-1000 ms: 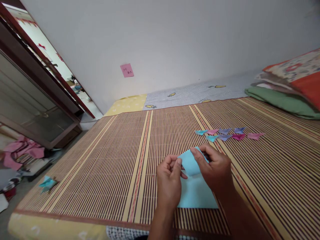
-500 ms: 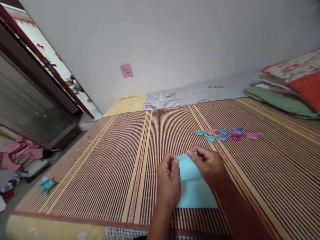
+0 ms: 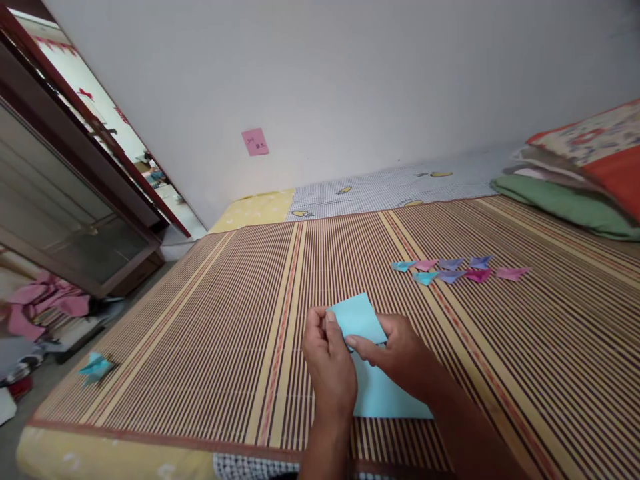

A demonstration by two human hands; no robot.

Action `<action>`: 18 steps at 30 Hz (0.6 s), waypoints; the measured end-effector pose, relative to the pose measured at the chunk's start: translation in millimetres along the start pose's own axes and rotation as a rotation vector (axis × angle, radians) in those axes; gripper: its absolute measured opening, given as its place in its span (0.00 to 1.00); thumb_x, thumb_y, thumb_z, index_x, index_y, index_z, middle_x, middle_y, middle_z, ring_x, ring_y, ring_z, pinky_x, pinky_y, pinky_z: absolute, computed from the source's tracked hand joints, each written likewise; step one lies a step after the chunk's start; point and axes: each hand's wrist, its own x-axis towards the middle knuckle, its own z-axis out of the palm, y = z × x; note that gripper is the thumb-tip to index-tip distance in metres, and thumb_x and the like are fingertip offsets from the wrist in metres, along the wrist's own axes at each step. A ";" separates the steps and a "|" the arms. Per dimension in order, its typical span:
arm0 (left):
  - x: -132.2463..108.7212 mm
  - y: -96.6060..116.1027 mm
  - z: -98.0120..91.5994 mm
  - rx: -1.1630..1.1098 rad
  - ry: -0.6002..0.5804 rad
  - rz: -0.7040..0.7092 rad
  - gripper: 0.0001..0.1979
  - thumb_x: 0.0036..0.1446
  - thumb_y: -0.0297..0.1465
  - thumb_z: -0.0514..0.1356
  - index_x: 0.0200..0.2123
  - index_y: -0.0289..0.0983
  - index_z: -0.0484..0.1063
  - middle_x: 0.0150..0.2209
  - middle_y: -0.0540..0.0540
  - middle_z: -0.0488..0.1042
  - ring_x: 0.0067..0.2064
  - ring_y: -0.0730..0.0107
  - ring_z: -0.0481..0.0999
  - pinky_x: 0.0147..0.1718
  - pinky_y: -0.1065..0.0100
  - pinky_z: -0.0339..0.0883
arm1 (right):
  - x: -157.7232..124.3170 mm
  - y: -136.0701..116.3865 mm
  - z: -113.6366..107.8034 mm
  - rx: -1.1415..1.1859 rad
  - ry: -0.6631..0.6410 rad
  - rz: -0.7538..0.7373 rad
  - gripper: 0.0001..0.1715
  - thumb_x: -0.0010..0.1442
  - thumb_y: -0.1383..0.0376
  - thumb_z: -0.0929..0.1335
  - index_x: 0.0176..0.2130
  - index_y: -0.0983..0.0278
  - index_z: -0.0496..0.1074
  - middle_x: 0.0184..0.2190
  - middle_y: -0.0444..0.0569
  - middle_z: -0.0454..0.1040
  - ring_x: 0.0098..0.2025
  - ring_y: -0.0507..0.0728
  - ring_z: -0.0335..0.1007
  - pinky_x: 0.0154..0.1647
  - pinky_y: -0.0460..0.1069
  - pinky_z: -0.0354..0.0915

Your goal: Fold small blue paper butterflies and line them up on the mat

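A light blue paper sheet (image 3: 357, 319) lies on the striped bamboo mat (image 3: 225, 333), its far part lifted and folded over. My left hand (image 3: 327, 363) pinches the sheet's left edge with thumb and fingers closed. My right hand (image 3: 395, 353) presses down on the fold, fingers laid across the paper just right of the left hand. The lower part of the sheet (image 3: 380, 400) shows flat between my wrists.
Several small folded paper pieces (image 3: 457, 269) in teal, pink and purple lie in a row beyond my hands. Another teal folded piece (image 3: 95, 367) sits at the mat's left edge. Pillows (image 3: 585, 173) are stacked at the right. A pink note (image 3: 255, 142) sticks on the wall. A cabinet (image 3: 65, 200) stands left.
Both hands moved slightly left and nearer. The lifted part of the blue sheet came further over, and my right hand's fingers slid across it toward the left hand.
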 end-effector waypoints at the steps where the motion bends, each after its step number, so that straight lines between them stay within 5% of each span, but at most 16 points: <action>1: -0.6 0.0 -0.2 0.023 0.017 0.013 0.13 0.69 0.40 0.51 0.34 0.40 0.64 0.26 0.53 0.63 0.26 0.70 0.63 0.26 0.71 0.58 | -0.2 -1.0 1.3 0.000 -0.008 -0.004 0.17 0.59 0.59 0.69 0.23 0.64 0.67 0.19 0.42 0.66 0.22 0.51 0.62 0.23 0.46 0.56; 11: -0.4 0.6 -3.6 0.042 0.096 0.050 0.14 0.68 0.43 0.53 0.34 0.41 0.65 0.22 0.55 0.61 0.23 0.72 0.61 0.22 0.72 0.56 | -1.9 -2.8 -2.9 0.140 -0.068 -0.006 0.18 0.59 0.58 0.69 0.22 0.63 0.66 0.17 0.40 0.65 0.20 0.49 0.60 0.20 0.45 0.56; 18: 7.8 -2.2 -11.3 0.080 0.202 0.078 0.14 0.69 0.43 0.52 0.35 0.41 0.65 0.24 0.55 0.62 0.23 0.72 0.63 0.22 0.72 0.57 | 1.2 11.1 -41.3 0.277 0.038 -0.006 0.19 0.61 0.57 0.69 0.23 0.63 0.67 0.17 0.39 0.65 0.19 0.49 0.58 0.20 0.44 0.58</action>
